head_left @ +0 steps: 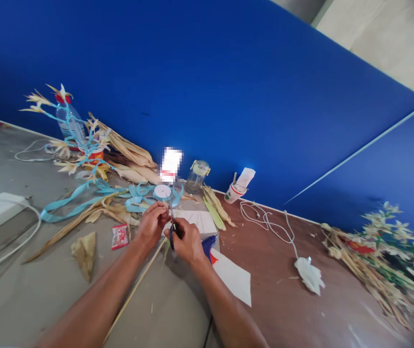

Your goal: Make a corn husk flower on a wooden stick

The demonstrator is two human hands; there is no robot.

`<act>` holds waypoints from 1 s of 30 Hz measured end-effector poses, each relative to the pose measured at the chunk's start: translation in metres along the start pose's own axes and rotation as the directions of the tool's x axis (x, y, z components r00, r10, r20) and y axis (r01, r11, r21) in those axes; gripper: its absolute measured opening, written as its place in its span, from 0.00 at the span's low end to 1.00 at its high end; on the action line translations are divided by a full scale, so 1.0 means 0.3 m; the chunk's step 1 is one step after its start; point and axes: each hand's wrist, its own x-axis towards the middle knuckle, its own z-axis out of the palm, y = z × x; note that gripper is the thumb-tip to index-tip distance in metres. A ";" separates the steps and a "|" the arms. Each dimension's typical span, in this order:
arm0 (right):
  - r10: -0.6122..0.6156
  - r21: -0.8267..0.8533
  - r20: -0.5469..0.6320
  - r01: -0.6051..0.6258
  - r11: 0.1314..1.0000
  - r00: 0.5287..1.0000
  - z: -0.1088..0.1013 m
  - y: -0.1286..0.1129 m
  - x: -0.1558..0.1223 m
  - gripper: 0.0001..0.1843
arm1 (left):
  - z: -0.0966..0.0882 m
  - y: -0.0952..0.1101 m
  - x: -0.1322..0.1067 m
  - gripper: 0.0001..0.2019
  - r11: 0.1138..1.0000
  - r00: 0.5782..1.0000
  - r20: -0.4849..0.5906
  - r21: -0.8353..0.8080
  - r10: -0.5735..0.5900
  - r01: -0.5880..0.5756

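Note:
My right hand (188,238) is closed around the dark handles of a pair of scissors (172,234), whose blades point up and away from me. Close beside the blades, my left hand (152,223) pinches a small pale piece that looks like corn husk (165,205); my fingers hide most of it. Just beyond both hands stands a spool of light-blue ribbon (162,192). White paper (195,221) lies under and behind the right hand. A blue tool with a red-orange part (208,246) is partly hidden by that hand. A thin straw-coloured stick (137,285) lies between my forearms.
Loose blue ribbon (62,205), a red packet (120,236) and dried husks (130,145) lie left. A husk flower arrangement (83,140), a lit phone (171,164), a glass jar (196,178) and a cup (235,192) stand behind. Cable (268,220) and white flowers (391,232) are right.

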 end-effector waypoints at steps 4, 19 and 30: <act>-0.003 -0.012 0.003 0.003 1.000 1.000 -0.002 0.001 -0.005 0.14 | -0.007 0.000 0.002 0.09 1.000 1.000 -0.021 0.027 -0.002 0.003; 0.257 0.717 -0.286 0.028 0.697 0.923 -0.031 0.038 0.070 0.24 | 0.010 -0.051 0.000 0.11 0.699 0.974 0.214 0.687 0.068 -0.200; 0.305 0.654 -0.296 -0.040 0.755 0.905 -0.048 0.024 0.072 0.21 | 0.000 -0.058 0.002 0.08 0.760 0.971 0.226 0.617 0.076 -0.203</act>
